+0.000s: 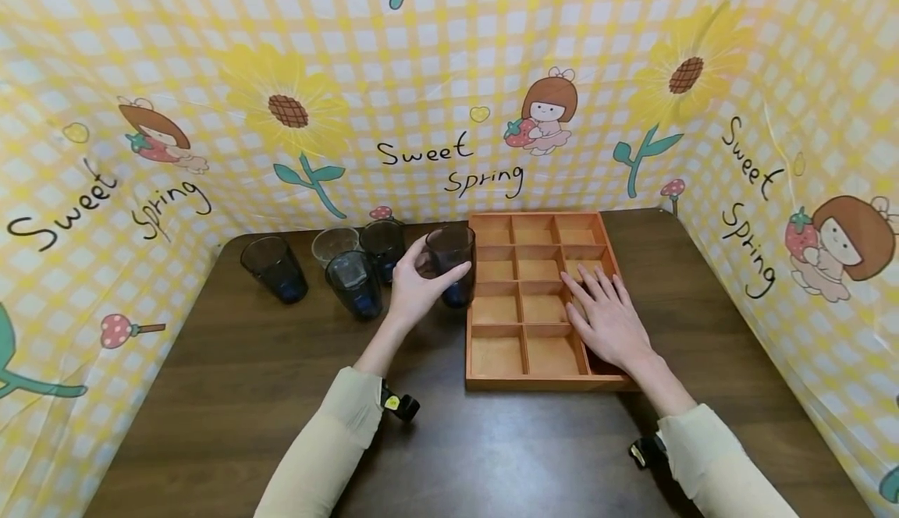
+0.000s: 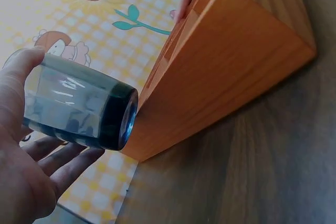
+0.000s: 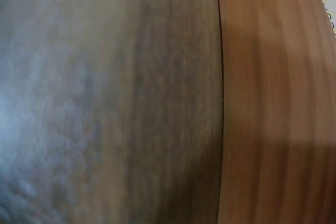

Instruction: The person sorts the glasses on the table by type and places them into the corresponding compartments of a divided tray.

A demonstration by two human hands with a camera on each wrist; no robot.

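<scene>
My left hand (image 1: pixel 416 288) holds a dark tinted drinking glass (image 1: pixel 453 268) between thumb and fingers. The glass is upright beside the left wall of a wooden compartment tray (image 1: pixel 492 384). In the left wrist view the tumbler's thick blue base (image 2: pixel 119 119) hangs above the tabletop, close to the tray's side; whether they touch I cannot tell. My right hand (image 1: pixel 609 317) lies over the tray's right column, palm down, with its fingers spread. Only the tray's outer side (image 3: pixel 273 103) and the table show in the right wrist view; the hand itself is out of sight there.
Left of my left hand stand several more glasses: a dark one (image 1: pixel 277 268) on its own, another dark one (image 1: pixel 354 288) in front, a clear one (image 1: pixel 330 241) and a dark one (image 1: pixel 385 241) behind. A checkered cloth (image 1: pixel 435 73) encloses the brown table (image 1: pixel 295 424).
</scene>
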